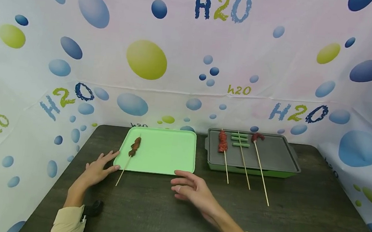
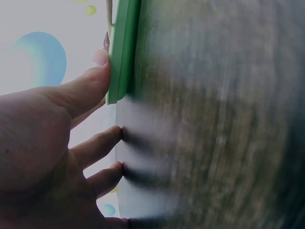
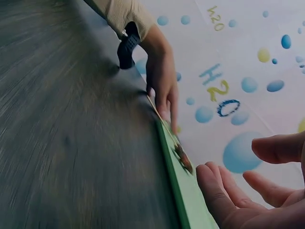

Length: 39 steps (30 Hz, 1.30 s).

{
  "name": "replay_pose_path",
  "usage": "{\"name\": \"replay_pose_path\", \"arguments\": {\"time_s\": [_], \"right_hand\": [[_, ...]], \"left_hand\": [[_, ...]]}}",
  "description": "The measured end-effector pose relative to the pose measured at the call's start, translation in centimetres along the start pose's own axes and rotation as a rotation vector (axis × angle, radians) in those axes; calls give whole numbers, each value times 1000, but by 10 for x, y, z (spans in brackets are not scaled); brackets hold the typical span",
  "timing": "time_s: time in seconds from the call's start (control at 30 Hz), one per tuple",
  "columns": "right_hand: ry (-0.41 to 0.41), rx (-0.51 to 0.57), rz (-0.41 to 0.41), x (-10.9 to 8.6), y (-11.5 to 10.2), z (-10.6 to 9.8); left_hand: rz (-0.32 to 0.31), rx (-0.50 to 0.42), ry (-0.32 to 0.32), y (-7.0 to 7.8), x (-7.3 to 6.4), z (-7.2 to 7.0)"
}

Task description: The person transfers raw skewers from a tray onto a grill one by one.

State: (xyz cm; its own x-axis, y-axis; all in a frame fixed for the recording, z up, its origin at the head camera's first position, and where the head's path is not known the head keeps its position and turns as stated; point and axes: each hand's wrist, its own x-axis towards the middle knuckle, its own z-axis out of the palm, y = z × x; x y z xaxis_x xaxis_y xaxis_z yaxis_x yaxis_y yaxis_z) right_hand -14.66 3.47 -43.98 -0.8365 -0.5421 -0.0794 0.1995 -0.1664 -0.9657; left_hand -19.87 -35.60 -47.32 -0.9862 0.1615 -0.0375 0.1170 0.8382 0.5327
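My left hand (image 1: 96,172) touches the front left corner of a light green tray (image 1: 165,155), fingers spread and thumb against its rim. In the left wrist view the thumb (image 2: 90,83) lies at the tray edge (image 2: 125,52), while other fingertips reach the dark tabletop. On the tray's left side lies a skewer of browned meat pieces (image 1: 134,147), its stick jutting over the front edge. My right hand (image 1: 195,192) hovers near the tray's front right corner, fingers loosely bent and holding nothing. The right wrist view shows the meat skewer (image 3: 182,159) beyond its fingers.
Right of the tray stands a grey grill pan (image 1: 277,156) with a green base. Across it lie a red meat skewer (image 1: 223,142), a green vegetable skewer (image 1: 240,139) and a skewer with a dark red curled piece (image 1: 256,137). Their sticks overhang the dark table (image 1: 148,218).
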Motion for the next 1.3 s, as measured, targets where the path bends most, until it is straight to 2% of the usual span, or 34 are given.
{"name": "replay_pose_path", "arguments": {"time_s": [0.37,0.57,0.97,1.3], "right_hand": [[-69,165,107,46,14,37],[-109,218,152,68,23,54],[-75,325,252,96,40,78],[-78,395,292,120,52,92]], "left_hand": [[-2,24,8,4,0,-2],[-6,25,8,3,0,-2],[-6,20,3,0,2,2],[-5,9,0,1,2,0]]}}
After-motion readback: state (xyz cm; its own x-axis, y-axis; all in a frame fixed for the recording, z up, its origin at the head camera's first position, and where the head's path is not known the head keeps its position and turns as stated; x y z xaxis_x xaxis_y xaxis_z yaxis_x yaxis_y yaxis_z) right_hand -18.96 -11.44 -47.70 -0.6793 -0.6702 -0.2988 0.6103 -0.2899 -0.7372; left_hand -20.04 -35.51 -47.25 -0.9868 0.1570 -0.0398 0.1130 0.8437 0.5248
